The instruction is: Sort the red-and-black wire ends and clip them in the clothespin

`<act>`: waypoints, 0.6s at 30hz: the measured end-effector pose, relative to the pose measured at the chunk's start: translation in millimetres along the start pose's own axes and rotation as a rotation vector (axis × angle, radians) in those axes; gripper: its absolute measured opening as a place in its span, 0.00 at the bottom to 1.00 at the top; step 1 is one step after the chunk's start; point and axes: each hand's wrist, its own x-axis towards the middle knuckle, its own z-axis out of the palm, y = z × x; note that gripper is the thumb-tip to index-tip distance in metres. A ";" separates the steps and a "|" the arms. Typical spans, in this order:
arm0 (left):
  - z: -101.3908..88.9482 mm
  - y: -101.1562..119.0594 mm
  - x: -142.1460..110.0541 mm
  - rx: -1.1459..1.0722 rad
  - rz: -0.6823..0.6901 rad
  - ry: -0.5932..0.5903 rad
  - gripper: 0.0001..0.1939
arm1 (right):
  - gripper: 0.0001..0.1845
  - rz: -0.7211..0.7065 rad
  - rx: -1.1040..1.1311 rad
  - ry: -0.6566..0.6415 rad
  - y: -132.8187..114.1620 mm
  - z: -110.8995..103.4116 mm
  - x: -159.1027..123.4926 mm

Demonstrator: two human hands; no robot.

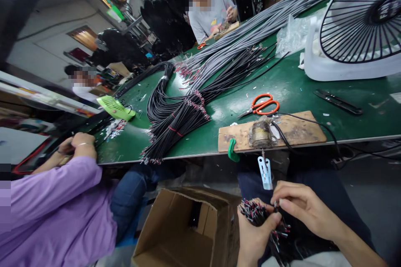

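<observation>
My left hand (255, 233) is wrapped round a thick bundle of thin black cables (254, 212), whose stripped ends show red, white and black wires. Thumb and forefinger of my right hand (300, 208) are pinched together at a wire end beside the bundle, close to my left thumb. Just above my hands a light blue clip (265, 173) hangs from the shaft of a small motor (262, 133). That motor is fixed on a wooden board (300, 127) at the table edge. The lower part of the bundle drops toward my lap, partly hidden.
On the green table (300, 87) lie orange-handled scissors (265, 104), a black cutter (338, 102), bundles of black cables (178, 121) and grey cables (238, 41). A fan (363, 21) stands at right. Below is an open cardboard box (175, 229). A co-worker in a purple sleeve (69, 179) sits left.
</observation>
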 end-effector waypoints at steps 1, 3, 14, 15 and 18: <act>0.5 2.7 0.4 0.013 0.008 -0.003 0.12 | 0.18 0.003 -0.013 0.001 -1.0 -0.6 0.8; 1.3 6.9 1.0 0.046 0.022 -0.002 0.11 | 0.17 0.016 -0.031 -0.005 -2.2 -1.7 2.7; 12.1 11.6 -3.1 -0.064 -0.025 0.108 0.14 | 0.20 0.104 -0.119 0.074 -2.0 -3.3 3.9; 14.2 13.0 -3.5 -0.062 -0.020 0.115 0.13 | 0.20 0.108 -0.141 0.071 -2.4 -3.1 3.5; 18.7 17.1 -4.1 -0.034 -0.016 0.131 0.13 | 0.15 0.123 -0.213 0.055 -4.6 -2.3 2.7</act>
